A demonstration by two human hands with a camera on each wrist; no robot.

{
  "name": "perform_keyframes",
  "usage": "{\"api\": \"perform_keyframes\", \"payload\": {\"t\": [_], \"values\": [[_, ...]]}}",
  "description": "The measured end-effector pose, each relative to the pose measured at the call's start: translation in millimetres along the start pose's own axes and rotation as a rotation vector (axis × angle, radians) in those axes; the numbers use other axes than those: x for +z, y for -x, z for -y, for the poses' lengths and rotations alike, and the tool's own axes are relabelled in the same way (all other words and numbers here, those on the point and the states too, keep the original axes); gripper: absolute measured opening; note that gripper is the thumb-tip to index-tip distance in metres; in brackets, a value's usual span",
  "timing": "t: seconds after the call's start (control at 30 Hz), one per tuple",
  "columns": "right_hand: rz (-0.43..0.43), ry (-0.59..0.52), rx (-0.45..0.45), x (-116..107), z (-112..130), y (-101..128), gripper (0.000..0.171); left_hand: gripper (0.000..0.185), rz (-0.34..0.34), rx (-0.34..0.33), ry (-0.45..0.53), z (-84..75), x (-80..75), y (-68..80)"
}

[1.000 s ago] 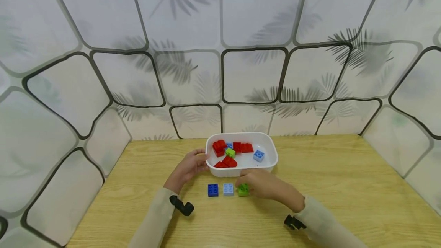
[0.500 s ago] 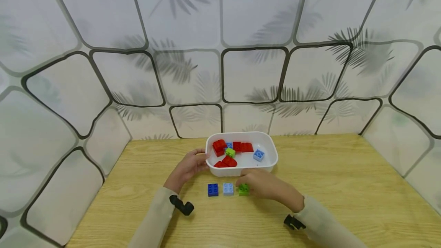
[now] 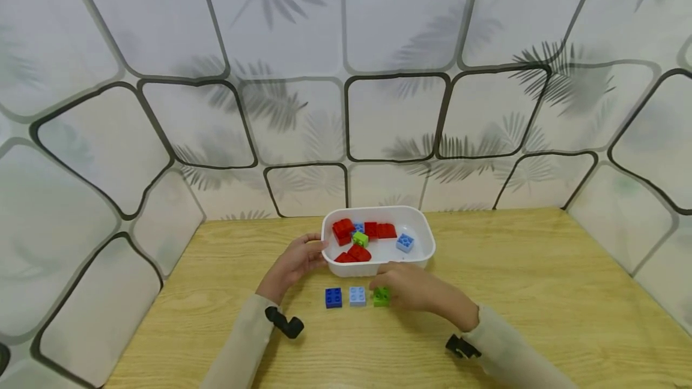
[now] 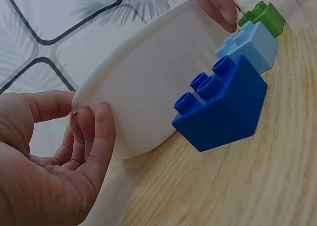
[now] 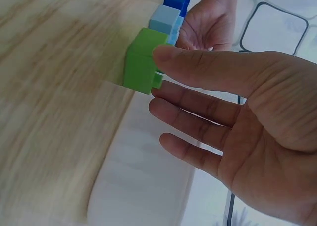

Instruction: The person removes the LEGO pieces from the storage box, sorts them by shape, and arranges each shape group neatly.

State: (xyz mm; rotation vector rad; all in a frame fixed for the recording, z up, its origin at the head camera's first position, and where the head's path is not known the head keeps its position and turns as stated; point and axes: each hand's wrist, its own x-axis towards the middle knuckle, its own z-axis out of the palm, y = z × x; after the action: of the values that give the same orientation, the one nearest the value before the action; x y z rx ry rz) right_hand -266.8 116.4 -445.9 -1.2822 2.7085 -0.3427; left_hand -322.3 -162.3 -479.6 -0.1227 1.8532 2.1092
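In the head view, my left hand holds the left end of a white plastic tub, thumb at the rim and fingers against its outer wall. Before the tub stand three four-stud toy bricks in a row: dark blue, light blue and green. My right hand is at the green brick, pinching it between thumb and index finger. Seen from the right wrist, the thumb lies over the edge of the green brick; the index finger is hidden and the other fingers extend beside the studs.
Inside the tub lie several red bricks, a lime green brick and light blue bricks. The wooden table ends at a patterned curtain behind and at both sides.
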Motion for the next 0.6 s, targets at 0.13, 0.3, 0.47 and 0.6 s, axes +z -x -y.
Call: {"api": "perform_keyframes", "payload": {"t": [0.13, 0.3, 0.47, 0.6], "values": [[0.008, -0.005, 0.008, -8, 6, 3, 0.037, 0.036, -0.003, 0.007, 0.008, 1.7, -1.1, -0.6], [-0.035, -0.012, -0.034, -20, 7, 11, 0.035, 0.038, -0.007, 0.01, 0.001, 6.2, -1.8, -3.5], [-0.216, -0.027, -0.023, -37, -4, 22, 0.029, 0.039, -0.01, 0.013, 0.008, 8.3, -1.8, -5.3], [-0.313, 0.017, -0.037, -52, -16, 22, 0.028, 0.039, -0.004, 0.014, 0.014, 7.6, -2.8, -4.6]]}}
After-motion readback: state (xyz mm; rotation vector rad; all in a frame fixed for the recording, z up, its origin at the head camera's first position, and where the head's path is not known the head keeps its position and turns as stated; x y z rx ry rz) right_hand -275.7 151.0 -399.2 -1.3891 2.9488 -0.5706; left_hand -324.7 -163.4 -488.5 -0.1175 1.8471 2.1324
